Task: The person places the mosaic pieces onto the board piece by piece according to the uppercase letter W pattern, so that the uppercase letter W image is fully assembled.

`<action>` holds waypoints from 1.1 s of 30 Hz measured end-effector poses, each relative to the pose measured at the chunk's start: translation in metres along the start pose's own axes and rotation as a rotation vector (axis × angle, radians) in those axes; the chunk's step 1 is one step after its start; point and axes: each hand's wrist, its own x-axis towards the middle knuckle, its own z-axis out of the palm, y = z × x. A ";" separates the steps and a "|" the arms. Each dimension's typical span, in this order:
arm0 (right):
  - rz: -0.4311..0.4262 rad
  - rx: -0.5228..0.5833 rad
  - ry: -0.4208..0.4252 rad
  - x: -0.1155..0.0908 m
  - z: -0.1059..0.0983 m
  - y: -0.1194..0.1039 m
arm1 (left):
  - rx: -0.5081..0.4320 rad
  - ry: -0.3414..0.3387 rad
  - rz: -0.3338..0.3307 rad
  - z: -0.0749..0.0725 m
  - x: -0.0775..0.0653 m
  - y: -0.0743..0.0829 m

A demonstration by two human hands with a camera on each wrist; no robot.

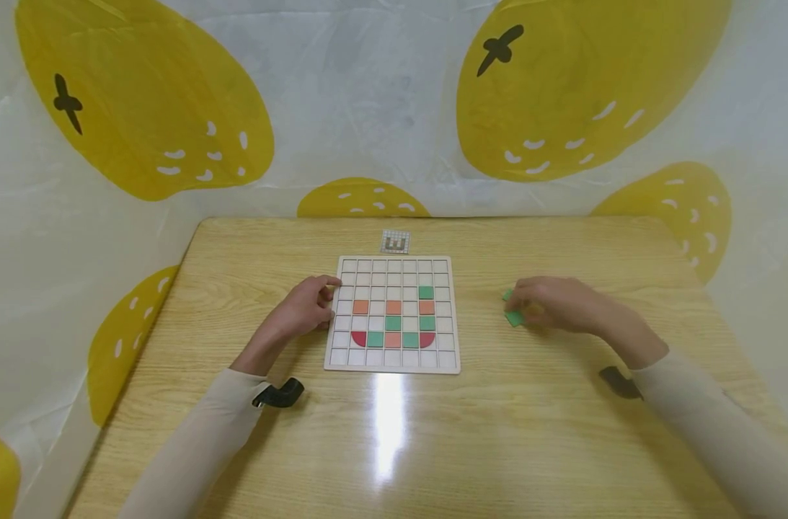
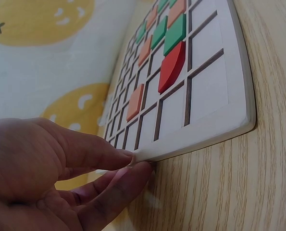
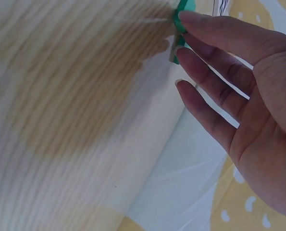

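A white grid board point(image 1: 441, 358) lies on the table, with green, orange and red tiles in some of its squares. At its left edge is my left hand point(image 1: 306, 306); in the left wrist view the thumb and a finger point(image 2: 133, 185) pinch the board's rim. To the right of the board, my right hand point(image 1: 552, 303) pinches a green tile point(image 3: 185, 8) between thumb and fingers. Close under those fingers shows another green piece point(image 1: 514, 318), partly hidden. A red tile with a rounded side point(image 2: 172, 67) sits near the board's front left corner.
Behind the board lies a small card point(image 1: 395, 241) with a printed grid pattern. The wooden table point(image 1: 471, 447) reaches back to a white cloth with yellow fruit prints point(image 1: 368, 94). A dark strap end point(image 1: 283, 393) juts out from the left sleeve.
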 end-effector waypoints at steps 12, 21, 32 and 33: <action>0.028 -0.057 0.000 0.003 0.005 -0.001 | 0.012 -0.003 0.004 -0.001 0.001 0.000; 0.037 -0.101 0.016 0.007 0.007 -0.003 | 0.016 -0.004 0.014 -0.001 0.001 0.000; 0.043 -0.097 0.004 0.010 0.007 -0.002 | 0.009 -0.002 -0.004 0.000 0.001 0.000; 0.045 -0.093 0.003 0.011 0.007 -0.002 | 0.011 -0.001 -0.003 0.000 0.001 0.000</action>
